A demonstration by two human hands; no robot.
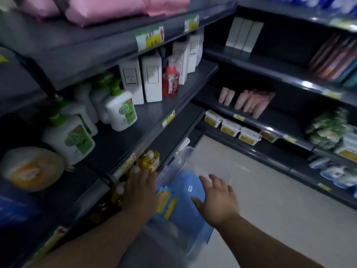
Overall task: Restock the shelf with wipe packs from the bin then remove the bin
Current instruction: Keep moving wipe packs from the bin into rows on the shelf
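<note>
Fingers of the right hand (216,198) are spreading straight, gripping nothing, hovering over a soft blue wipe pack (185,207). Fingers of the left hand (142,187) are lying extended, holding nothing, beside clear yellow bottles (148,159); contact unclear. The pack is lying in the clear plastic bin (209,235), which is sitting on the pale floor (260,200) against the dark metal shelf (154,120).

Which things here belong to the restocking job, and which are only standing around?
For the job: clear bin, blue wipe packs in it, left hand, right hand.
Just standing about: Dettol bottles, red pump bottle, white boxes, pink packs, yellow-lidded tubs.
</note>
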